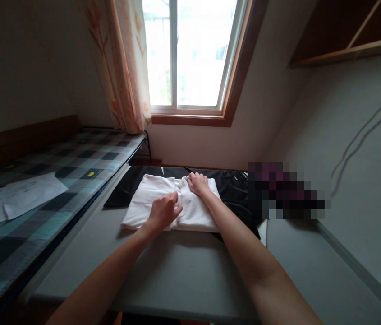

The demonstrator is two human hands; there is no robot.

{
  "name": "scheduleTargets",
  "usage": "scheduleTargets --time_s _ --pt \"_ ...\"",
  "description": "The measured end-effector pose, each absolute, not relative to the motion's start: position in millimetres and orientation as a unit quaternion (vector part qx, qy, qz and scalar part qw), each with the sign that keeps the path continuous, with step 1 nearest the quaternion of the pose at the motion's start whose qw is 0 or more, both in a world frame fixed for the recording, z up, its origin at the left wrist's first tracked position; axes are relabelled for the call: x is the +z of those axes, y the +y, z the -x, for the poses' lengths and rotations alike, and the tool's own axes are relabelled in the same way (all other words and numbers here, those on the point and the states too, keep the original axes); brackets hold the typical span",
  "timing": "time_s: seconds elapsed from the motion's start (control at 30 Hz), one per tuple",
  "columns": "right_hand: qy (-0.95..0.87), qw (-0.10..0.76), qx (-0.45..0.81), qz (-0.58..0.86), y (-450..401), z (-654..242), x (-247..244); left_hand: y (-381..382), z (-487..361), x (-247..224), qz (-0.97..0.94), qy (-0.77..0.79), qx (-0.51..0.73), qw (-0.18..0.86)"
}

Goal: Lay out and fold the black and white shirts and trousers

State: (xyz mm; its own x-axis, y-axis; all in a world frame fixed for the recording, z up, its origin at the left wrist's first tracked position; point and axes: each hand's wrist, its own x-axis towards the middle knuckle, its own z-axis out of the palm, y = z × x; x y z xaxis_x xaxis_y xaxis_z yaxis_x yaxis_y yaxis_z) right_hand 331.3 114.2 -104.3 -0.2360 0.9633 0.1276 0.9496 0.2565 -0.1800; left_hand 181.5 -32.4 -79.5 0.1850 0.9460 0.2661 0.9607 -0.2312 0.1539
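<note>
A folded white shirt lies on the grey table, with a collar-like edge and a seam near its middle. Over its left half is my left hand, fingers curled in at the fabric near the middle seam; the fingertips are partly hidden. My right hand rests on the shirt's far edge, its fingers stretched over the cloth. Behind and partly beneath the shirt is a black garment spread across the table.
The grey table runs along a bed with a checked mattress, where papers lie. A blurred-out dark purple item sits at the table's right. A curtain hangs by the window. A cable runs down the right wall.
</note>
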Motion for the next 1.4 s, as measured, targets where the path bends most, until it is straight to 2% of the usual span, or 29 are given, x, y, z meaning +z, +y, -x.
scheduleTargets --time_s 0.2,0.37,0.5,1.0,1.1,1.4 --pt "-0.832 0.159 -0.009 0.532 105 -315 -96 -34 -174 -72 0.714 -0.700 0.007 -0.016" --pt "-0.810 0.143 0.063 0.566 109 -282 -97 -39 -171 -64 0.729 -0.682 0.053 -0.032" --pt "-0.792 0.126 0.104 0.588 115 -267 -102 -40 -170 -63 0.731 -0.679 0.057 -0.046" --pt "-0.733 0.193 0.164 0.632 121 -269 -100 -36 -179 -76 0.732 -0.681 -0.013 -0.037" --pt "-0.724 0.207 0.162 0.638 123 -271 -100 -36 -180 -78 0.736 -0.676 -0.015 -0.035" --pt "-0.743 0.179 0.121 0.633 118 -271 -103 -37 -175 -74 0.751 -0.659 0.007 -0.039"
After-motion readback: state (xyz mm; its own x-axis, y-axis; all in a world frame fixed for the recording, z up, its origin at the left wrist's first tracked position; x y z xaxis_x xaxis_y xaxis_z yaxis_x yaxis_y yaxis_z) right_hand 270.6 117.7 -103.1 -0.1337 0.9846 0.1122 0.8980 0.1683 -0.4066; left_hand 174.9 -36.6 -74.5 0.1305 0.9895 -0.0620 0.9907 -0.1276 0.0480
